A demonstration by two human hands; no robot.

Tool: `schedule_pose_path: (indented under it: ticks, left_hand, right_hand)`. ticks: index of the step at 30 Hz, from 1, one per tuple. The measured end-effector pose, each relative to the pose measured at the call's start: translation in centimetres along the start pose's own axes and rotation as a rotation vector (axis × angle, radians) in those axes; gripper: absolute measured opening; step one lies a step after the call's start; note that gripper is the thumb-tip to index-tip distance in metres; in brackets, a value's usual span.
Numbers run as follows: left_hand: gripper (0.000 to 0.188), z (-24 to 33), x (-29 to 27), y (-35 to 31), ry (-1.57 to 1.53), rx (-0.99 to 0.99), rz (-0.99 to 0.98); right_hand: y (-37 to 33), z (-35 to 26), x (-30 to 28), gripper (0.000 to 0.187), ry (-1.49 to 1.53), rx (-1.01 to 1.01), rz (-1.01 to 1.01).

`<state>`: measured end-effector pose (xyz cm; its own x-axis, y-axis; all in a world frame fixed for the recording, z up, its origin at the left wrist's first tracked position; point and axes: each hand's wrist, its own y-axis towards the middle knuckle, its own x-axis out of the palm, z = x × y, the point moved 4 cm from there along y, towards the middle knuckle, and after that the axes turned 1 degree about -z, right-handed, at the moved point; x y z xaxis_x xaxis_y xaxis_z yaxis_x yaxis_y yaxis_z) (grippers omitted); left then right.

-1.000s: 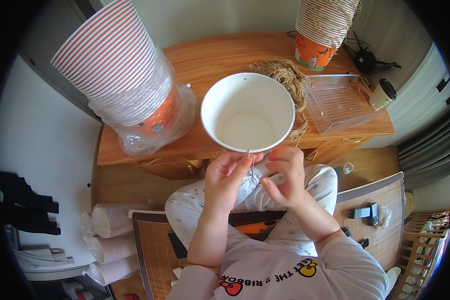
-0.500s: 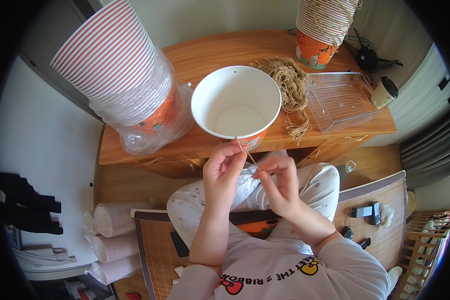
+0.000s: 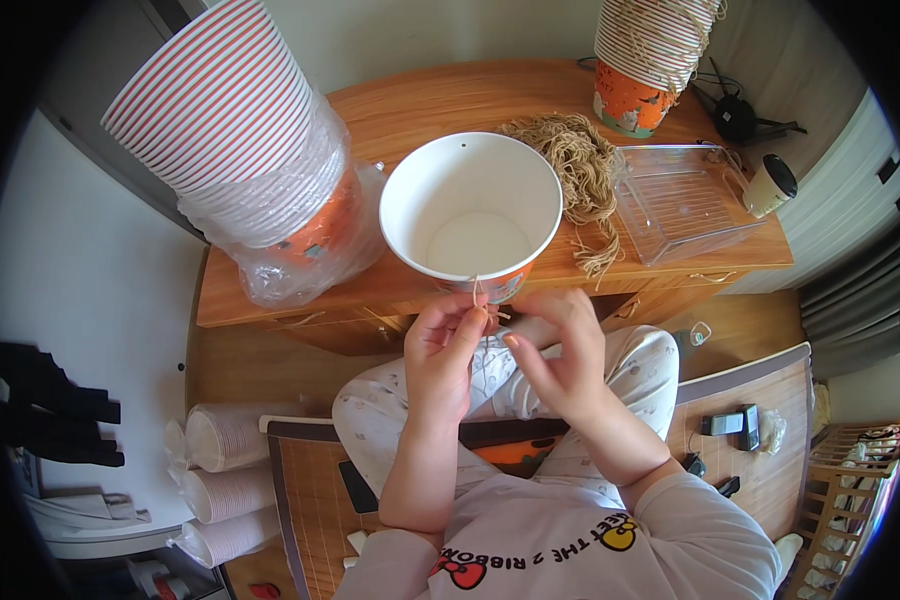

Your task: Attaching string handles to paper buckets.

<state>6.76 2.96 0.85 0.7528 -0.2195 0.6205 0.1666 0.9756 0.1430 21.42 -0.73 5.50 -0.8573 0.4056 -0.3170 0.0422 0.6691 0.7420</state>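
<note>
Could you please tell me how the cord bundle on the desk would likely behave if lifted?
The cord bundle would probably droop, since its strands lie in loose curves. It may also tangle, as many strands cross one another.

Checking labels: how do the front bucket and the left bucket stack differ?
The front bucket is single; the left bucket stack is many nested together. The front bucket is unwrapped; the left bucket stack has clear plastic around its lower part. Both show orange outsides.

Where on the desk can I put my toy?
Behind the white-lined bucket, on the bare desk between the wrapped bucket stack and the other bucket stack. The right side is crowded: string bundle, clear tray, cup.
</note>
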Motion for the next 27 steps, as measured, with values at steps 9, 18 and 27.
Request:
schedule_pose_path:
  ticks: [9,18,27]
  left_hand:
    - [0.016,-0.1,-0.2,0.1,-0.011,-0.025,-0.036]
    - [0.017,-0.1,-0.8,0.3,0.084,-0.092,-0.159]
    - [0.018,-0.5,-0.9,0.2,-0.005,-0.092,-0.118]
  right_hand:
    - [1.0,1.0,0.6,0.016,-0.006,0.041,0.0]
    - [0.7,2.3,1.1,0.018,0.075,0.089,-0.095]
    - [1.0,1.6,0.5,0.023,0.041,-0.046,-0.081]
